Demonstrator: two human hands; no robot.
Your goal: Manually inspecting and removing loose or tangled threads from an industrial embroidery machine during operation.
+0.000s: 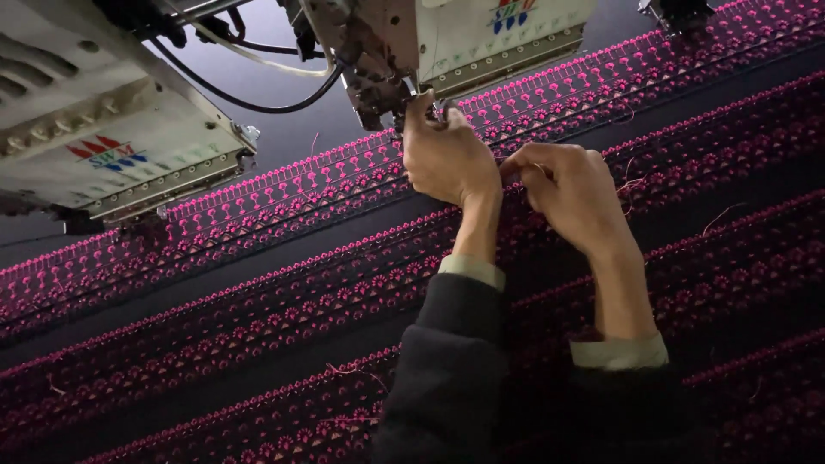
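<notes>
Currently, your left hand (pixel 449 159) is raised to the needle area (pixel 404 103) under the nearer embroidery head (pixel 447 43), fingertips bunched right at the metal parts; the grip looks pressed together, but what it pinches is too small to make out. Your right hand (pixel 571 193) sits just beside it, slightly lower, fingers curled in toward the palm; a thin thread end may be pinched there, though you cannot tell for sure. Both hands hover over the dark fabric (pixel 258 283) stretched beneath, which carries several pink embroidered bands (pixel 284 185) running diagonally. A 2nd embroidery head (pixel 112 137) stands well apart to the left. Judgement: work here goes best with small, steady finger moves, wrists kept off the stitched rows, and sleeves held clear of the loose pink thread tails (pixel 348 371) lying on the cloth. Keep the right hand close so any thread stays lightly taut.
</notes>
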